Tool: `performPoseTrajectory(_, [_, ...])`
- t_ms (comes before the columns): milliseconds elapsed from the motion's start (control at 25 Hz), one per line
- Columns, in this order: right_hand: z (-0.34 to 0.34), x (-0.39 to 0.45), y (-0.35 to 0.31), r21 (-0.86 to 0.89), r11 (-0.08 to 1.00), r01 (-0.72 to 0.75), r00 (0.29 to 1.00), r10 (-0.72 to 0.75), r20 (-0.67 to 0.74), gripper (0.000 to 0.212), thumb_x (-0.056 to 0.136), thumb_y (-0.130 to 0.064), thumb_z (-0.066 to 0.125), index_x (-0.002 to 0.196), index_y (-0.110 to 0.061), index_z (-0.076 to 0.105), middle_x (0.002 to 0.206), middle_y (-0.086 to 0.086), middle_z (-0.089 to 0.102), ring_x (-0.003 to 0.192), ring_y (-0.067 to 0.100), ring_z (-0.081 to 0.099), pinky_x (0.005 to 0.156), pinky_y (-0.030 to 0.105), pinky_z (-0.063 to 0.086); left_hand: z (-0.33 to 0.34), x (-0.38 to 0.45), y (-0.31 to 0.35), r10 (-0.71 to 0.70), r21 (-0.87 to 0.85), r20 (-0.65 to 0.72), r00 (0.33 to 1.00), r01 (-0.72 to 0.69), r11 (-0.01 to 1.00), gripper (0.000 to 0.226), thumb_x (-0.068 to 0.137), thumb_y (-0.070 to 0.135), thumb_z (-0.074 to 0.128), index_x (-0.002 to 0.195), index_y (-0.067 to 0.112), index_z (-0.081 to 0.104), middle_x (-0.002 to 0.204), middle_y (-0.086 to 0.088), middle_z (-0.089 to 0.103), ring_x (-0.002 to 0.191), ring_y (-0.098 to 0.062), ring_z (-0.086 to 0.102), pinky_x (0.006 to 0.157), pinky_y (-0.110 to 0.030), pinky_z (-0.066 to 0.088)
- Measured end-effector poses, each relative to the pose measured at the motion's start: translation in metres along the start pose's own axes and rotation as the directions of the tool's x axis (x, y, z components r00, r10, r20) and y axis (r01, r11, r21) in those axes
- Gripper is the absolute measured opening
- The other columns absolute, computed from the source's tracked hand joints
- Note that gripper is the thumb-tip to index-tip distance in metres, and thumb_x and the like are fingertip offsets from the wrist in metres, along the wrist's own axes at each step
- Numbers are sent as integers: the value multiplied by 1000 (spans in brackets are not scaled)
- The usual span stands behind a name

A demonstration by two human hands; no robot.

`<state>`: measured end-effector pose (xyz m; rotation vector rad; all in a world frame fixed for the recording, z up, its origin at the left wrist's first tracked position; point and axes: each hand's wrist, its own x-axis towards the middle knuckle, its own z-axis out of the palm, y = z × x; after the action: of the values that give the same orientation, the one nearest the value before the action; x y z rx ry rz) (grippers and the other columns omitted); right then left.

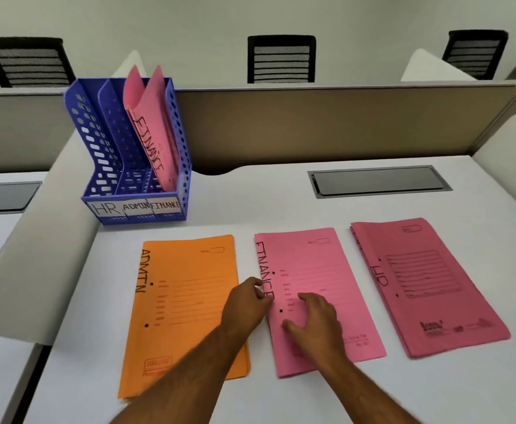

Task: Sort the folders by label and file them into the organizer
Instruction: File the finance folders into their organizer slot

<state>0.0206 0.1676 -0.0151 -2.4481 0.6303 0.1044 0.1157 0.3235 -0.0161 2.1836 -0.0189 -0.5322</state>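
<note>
Folders lay in three stacks on a white desk [281, 194]: orange ADMIN stack [186, 316] left, pink FINANCE stack [327, 270] centre, darker pink HR stack [428, 286] right. Behind them, a blue organizer [97, 148] held a pink FINANCE folder [155, 130] in its rightmost slot. The right hand [318, 322] pressed flat, fingers spread, on the centre stack. The left hand [247, 301] pinched that stack's left edge, fingers curled.

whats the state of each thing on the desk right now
organizer: upright; hr and admin slots empty
filed finance folder: standing in finance slot
admin pile: flat, untouched
finance pile: flat, under both hands
hr pile: flat, untouched
left hand: pinching finance pile's edge
right hand: flat on finance pile
</note>
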Motion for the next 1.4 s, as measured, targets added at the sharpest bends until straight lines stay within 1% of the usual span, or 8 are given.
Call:
performPoseTrajectory(200, [-12, 2, 7, 54, 998, 41, 997, -44, 57, 83, 76, -65, 79, 147, -31, 52, 146, -8, 55, 131, 16, 50, 108, 37, 49, 15, -2, 18, -195, -318, 116, 974, 222, 922, 23, 86, 3, 74, 109, 9, 73, 102, -14, 78, 88, -29, 76, 78, -46, 66])
performPoseTrajectory(400, [-16, -5, 4, 97, 992, 82, 992, -90, 85, 86, 75, -67, 79, 148, -32, 50, 153, -8, 49, 137, 17, 46, 111, 39, 47, 11, -21, 26, -136, -499, 216, 967, 229, 836, 36, 90, -8, 70, 120, 11, 64, 105, -17, 78, 88, -33, 79, 60, -37, 63])
performPoseTrajectory(520, [-16, -6, -4, 34, 990, 134, 990, -135, 45, 87, 79, -66, 76, 153, -33, 45, 165, -9, 37, 148, 17, 36, 118, 41, 42, 9, -23, 29, -87, -570, 123, 989, 143, 809, 37, 92, -7, 68, 125, 9, 64, 105, -13, 79, 92, -34, 79, 75, -53, 66])
performPoseTrajectory(720, [-17, 11, -48, 96, 958, 268, 962, -262, -73, 87, 79, -56, 84, 154, -33, 46, 159, -13, 43, 141, 13, 43, 108, 30, 48, -27, -25, 46, -10, -668, -185, 983, -118, 734, 27, 96, 1, 69, 119, 15, 68, 103, -9, 78, 93, -32, 77, 72, -50, 67])
performPoseTrajectory(880, [-20, 29, -107, 210, 883, 420, 907, -405, -114, 81, 80, -50, 87, 151, -33, 51, 152, -15, 53, 133, 8, 52, 99, 21, 51, -77, -21, 53, 111, -535, -450, 886, -367, 761, 23, 97, 10, 72, 118, 19, 71, 100, -1, 78, 90, -23, 77, 69, -48, 67])
performPoseTrajectory(1040, [-15, 49, -181, 321, 764, 559, 826, -547, -136, 75, 84, -49, 84, 150, -35, 53, 149, -18, 56, 132, 6, 56, 99, 32, 61, -145, -14, 56, 209, -308, -668, 714, -521, 796, 28, 96, 15, 75, 124, 17, 71, 103, 6, 78, 91, -13, 76, 71, -33, 66])
performPoseTrajectory(1200, [-9, 67, -253, 432, 654, 620, 764, -629, -143, 69, 87, -44, 82, 149, -38, 53, 147, -21, 58, 127, 4, 60, 93, 28, 62, -207, -2, 56, 276, -122, -793, 543, -586, 801, 35, 94, 22, 77, 127, 14, 69, 114, 2, 76, 102, -9, 74, 83, -17, 61])
performPoseTrajectory(1400, [8, 92, -326, 459, 589, 665, 712, -686, -151, 63, 90, -41, 81, 147, -36, 57, 143, -19, 61, 119, 2, 63, 88, 22, 62, -271, 26, 45, 255, -63, -854, 453, -577, 814, 43, 94, 31, 76, 133, 16, 67, 121, 3, 75, 110, -15, 73, 88, -18, 61])
